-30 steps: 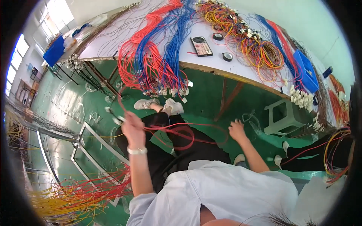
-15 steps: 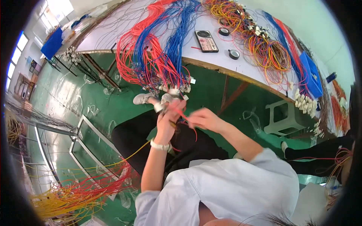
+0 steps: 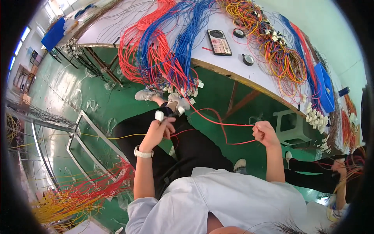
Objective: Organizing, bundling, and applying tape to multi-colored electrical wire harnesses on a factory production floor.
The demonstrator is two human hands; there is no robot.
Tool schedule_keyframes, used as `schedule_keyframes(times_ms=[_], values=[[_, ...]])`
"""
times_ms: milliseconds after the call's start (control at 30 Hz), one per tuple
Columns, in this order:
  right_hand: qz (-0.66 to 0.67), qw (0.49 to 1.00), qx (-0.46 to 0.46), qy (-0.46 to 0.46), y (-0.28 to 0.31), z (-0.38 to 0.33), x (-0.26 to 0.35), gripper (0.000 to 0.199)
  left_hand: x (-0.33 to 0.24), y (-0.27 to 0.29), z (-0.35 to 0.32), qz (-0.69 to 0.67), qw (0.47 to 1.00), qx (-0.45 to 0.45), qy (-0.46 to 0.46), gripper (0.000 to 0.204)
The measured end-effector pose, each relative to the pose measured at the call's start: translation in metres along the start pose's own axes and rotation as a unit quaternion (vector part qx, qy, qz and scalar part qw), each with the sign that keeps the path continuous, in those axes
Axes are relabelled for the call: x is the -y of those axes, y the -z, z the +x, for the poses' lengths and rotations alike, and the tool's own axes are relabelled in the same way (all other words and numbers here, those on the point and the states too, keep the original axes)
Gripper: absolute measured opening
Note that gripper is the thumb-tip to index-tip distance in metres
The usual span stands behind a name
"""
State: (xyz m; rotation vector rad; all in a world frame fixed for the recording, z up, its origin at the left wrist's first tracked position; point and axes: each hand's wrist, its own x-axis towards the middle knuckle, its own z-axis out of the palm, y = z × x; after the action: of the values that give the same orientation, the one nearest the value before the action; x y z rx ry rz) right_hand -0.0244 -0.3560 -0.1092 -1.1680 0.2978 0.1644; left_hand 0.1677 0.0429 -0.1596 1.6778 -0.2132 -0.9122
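Left hand [image 3: 157, 132] is pinched around a small white plastic connector [image 3: 159, 115] just above the lap, fingers curled tight on it. Right hand [image 3: 265, 133] is fisted around a thin red wire [image 3: 218, 124] that loops over from the red and blue wire bundle [image 3: 163, 50] hanging off the white worktable [image 3: 233, 66].

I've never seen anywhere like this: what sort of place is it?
Probably a wire assembly workshop: bundles of red and blue wires hang off a long table, white plugs tip many of them, and the left hand holds one.
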Motion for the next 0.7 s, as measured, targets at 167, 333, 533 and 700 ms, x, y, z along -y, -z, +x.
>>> schedule_keyframes(times_ms=[167, 333, 533, 700], values=[[-0.221, 0.94, 0.237, -0.108, -0.046, 0.014, 0.001, 0.024, -0.039, -0.043, 0.022, -0.419, 0.886, 0.102, -0.17, 0.046], [-0.061, 0.978, -0.065, -0.188, 0.082, -0.024, -0.112, 0.022, -0.057, 0.018, 0.014, -0.519, 0.795, -0.073, -0.304, 0.034], [-0.803, 0.576, -0.041, -0.145, 0.097, 0.01, -0.22, 0.022, -0.026, 0.058, -0.044, -0.479, 0.797, -0.224, -0.291, 0.027], [-0.076, 0.988, 0.136, 0.01, -0.166, 0.148, -0.096, 0.046, 0.032, -0.016, -0.068, -0.354, 0.857, -0.318, -0.196, 0.033]])
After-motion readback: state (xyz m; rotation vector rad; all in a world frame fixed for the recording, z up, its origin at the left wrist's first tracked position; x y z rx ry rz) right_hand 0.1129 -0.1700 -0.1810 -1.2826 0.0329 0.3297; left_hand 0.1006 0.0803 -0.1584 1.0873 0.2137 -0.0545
